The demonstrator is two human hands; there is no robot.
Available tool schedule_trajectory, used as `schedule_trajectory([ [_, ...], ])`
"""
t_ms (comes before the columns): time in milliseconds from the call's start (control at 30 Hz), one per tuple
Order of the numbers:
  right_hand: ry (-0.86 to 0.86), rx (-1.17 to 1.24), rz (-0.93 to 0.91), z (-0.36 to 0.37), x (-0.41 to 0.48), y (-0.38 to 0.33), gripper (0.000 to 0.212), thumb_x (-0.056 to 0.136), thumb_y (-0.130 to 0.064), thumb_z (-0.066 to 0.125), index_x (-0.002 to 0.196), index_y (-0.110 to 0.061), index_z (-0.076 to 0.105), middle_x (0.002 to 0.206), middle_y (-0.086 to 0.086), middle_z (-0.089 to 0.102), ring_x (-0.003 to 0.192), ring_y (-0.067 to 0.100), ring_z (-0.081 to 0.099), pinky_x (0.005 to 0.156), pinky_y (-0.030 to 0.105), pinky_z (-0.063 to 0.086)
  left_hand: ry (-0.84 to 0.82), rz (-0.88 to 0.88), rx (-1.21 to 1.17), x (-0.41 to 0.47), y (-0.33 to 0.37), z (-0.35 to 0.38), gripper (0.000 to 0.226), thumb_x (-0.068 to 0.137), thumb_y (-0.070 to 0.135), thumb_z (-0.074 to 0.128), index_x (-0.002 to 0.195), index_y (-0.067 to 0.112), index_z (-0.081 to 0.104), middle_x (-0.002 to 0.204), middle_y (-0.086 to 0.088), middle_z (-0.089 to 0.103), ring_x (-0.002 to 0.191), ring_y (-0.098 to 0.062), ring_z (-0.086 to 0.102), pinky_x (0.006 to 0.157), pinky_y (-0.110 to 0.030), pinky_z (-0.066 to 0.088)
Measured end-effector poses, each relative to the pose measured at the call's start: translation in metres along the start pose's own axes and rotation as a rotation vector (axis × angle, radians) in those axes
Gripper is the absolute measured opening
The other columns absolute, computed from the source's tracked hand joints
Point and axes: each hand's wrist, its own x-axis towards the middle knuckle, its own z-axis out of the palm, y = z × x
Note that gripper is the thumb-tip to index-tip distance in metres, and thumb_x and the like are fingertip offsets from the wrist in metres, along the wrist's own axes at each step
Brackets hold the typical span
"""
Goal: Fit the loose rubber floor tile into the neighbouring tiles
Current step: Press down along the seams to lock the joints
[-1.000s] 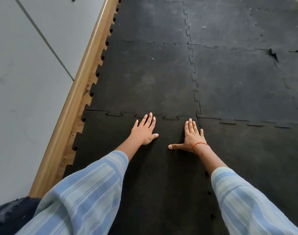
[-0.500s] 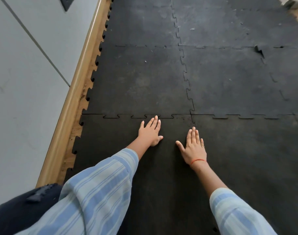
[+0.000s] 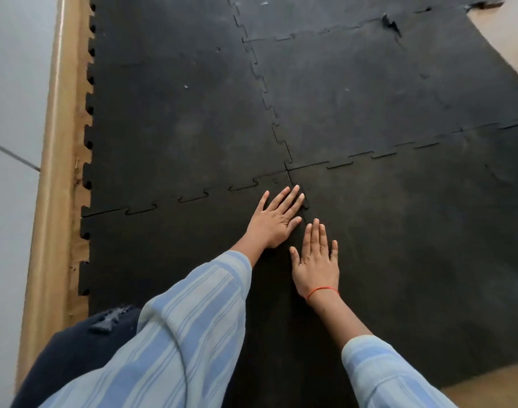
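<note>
Black rubber floor tiles with jigsaw edges cover the floor. The near-left tile lies under my arms, its far edge meshed with the tile beyond it along a toothed seam. My left hand lies flat, palm down, fingers spread, its fingertips at the corner where the tiles meet. My right hand lies flat just behind it, over the seam with the near-right tile. Neither hand holds anything.
A wooden skirting board and a grey wall run along the left, with a gap of bare floor beside the tiles' toothed edge. A torn spot shows in a far tile. Bare floor appears at the right.
The view has tilted and shifted left. Both hands have slid to the right, towards the corner where the tiles meet, and now lie closer together.
</note>
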Motion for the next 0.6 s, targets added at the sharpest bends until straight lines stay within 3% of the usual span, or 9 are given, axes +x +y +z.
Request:
schedule_trajectory([
  [200,-0.084,0.059,-0.024,-0.011,0.0,0.003,0.065,0.101,-0.046,0.013,0.145,-0.015,-0.022,0.145,-0.002,-0.037,0.145,0.015,-0.023,0.117,0.041,-0.013,-0.052,-0.006,0.002,0.002,0.003,-0.008,0.058,0.103,0.046,0.012,0.152,0.029,-0.014,0.159,0.01,-0.023,0.147,-0.01,-0.017,0.119,-0.046,-0.009],
  [267,-0.136,0.131,-0.086,-0.018,0.001,0.015,0.064,0.102,-0.042,0.019,0.15,-0.016,-0.013,0.154,-0.002,-0.028,0.146,0.014,-0.02,0.118,0.039,-0.012,-0.088,-0.02,0.003,0.002,0.007,-0.015,0.061,0.102,0.049,0.014,0.152,0.028,-0.014,0.159,0.009,-0.023,0.147,-0.011,-0.017,0.118,-0.048,-0.007],
  [333,-0.137,0.173,-0.072,-0.022,-0.006,0.036,0.064,0.102,-0.041,0.022,0.152,-0.015,-0.008,0.16,-0.001,-0.019,0.147,0.014,-0.017,0.119,0.038,-0.009,-0.149,-0.048,0.007,-0.002,0.013,-0.02,0.078,0.096,0.063,0.021,0.152,0.024,-0.017,0.158,0.005,-0.026,0.147,-0.015,-0.019,0.118,-0.05,-0.006],
  [467,-0.118,0.14,0.112,-0.011,-0.051,0.073,0.072,0.099,-0.053,0.022,0.151,-0.018,-0.013,0.159,-0.002,-0.022,0.147,0.016,-0.019,0.118,0.043,-0.009,-0.262,-0.086,0.013,-0.025,0.03,-0.012,0.128,0.067,0.089,0.041,0.149,0.015,-0.025,0.154,-0.004,-0.036,0.144,-0.026,-0.028,0.118,-0.054,-0.006],
  [600,-0.172,0.228,0.14,-0.008,-0.061,0.078,0.083,0.094,-0.061,0.027,0.151,-0.017,-0.014,0.158,-0.003,-0.025,0.146,0.017,-0.023,0.117,0.045,-0.013,-0.242,-0.114,-0.025,-0.031,0.034,-0.006,0.132,0.065,0.089,0.044,0.148,0.015,-0.026,0.154,-0.005,-0.036,0.143,-0.027,-0.029,0.118,-0.054,-0.007],
])
